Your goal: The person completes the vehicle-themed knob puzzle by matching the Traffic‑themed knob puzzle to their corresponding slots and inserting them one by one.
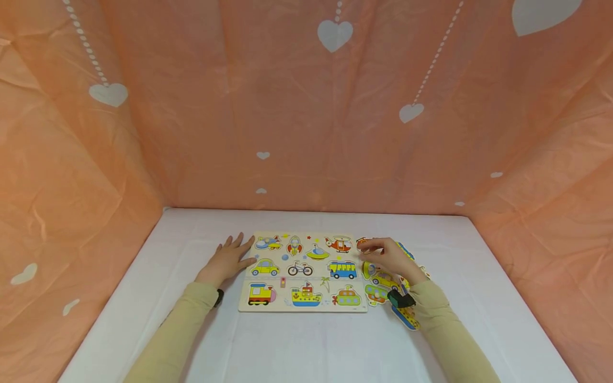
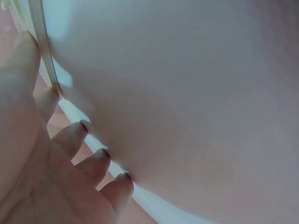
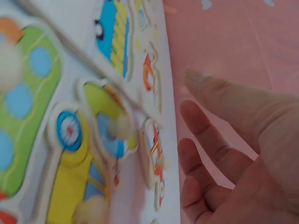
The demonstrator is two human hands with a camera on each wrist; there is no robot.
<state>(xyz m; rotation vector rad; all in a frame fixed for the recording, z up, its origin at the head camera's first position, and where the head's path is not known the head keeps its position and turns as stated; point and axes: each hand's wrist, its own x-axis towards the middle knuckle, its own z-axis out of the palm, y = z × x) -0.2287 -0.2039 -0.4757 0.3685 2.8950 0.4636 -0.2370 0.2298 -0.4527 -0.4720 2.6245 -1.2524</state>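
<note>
A wooden puzzle board (image 1: 282, 307) printed with vehicles lies flat on the table. My left hand (image 1: 227, 260) is spread at its left side, with thumb and forefinger touching the board edge (image 2: 43, 44) and the other fingertips (image 2: 122, 183) on the tabletop. My right hand (image 1: 391, 259) hovers beside the board's right edge, over loose knobbed pieces, holding nothing. Its fingers (image 3: 201, 116) are slightly bent and apart. Nearest to them is a red helicopter piece (image 3: 153, 140). Around it lie a UFO piece (image 3: 100, 133), a yellow car piece (image 1: 384, 280) and a green submarine piece (image 1: 375, 293).
A ship piece (image 1: 406, 318) lies under the right wrist, partly hidden by a dark wristband (image 1: 401, 299). A blue piece (image 1: 405, 250) shows behind the right hand. Orange cloth (image 1: 316, 159) with white hearts surrounds the white table (image 1: 297, 346) at back and sides.
</note>
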